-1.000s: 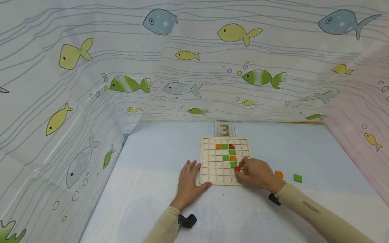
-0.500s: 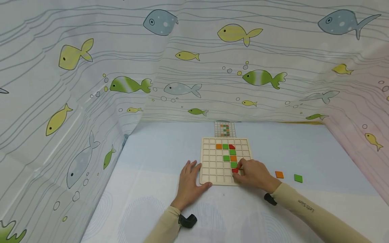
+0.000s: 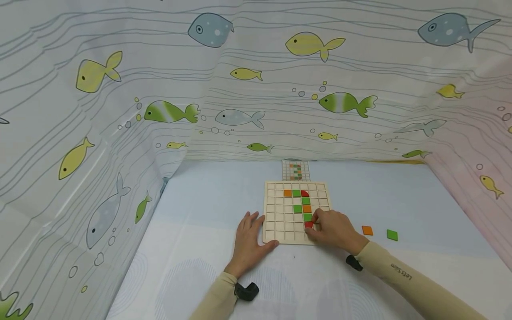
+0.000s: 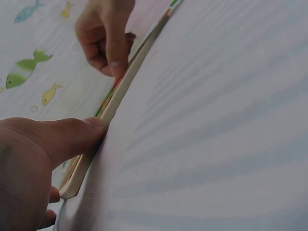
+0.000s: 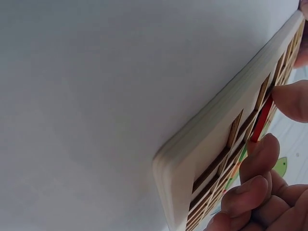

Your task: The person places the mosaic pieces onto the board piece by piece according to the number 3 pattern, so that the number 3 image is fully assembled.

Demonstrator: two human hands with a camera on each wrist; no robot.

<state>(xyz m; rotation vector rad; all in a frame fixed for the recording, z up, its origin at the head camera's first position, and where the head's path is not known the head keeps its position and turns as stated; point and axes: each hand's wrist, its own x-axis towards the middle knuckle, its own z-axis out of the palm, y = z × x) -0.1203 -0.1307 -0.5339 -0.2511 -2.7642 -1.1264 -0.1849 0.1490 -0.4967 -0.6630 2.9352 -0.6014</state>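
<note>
A pale wooden grid board [image 3: 280, 222] lies on the table with orange, green and red tiles set in some cells. My right hand [image 3: 334, 229] pinches a red tile [image 3: 308, 225] between thumb and fingers, just below a green tile [image 3: 307, 217]. In the right wrist view the red tile [image 5: 262, 120] sits at a grid cell between the thumb and fingertip. My left hand [image 3: 250, 244] rests at the board's near left corner, fingers spread along the left side. Its thumb [image 4: 72, 137] touches the board's front edge in the left wrist view.
A loose orange tile [image 3: 367, 230] and a loose green tile [image 3: 392, 235] lie on the table right of the board. Behind the board stands a small card [image 3: 286, 171] printed with a coloured grid pattern. Fish-printed cloth [image 3: 280, 98] walls the table in.
My right hand has moved slightly left and down, bringing the red tile from a tilt beside the green one into the cell below it. The left hand has stayed put.
</note>
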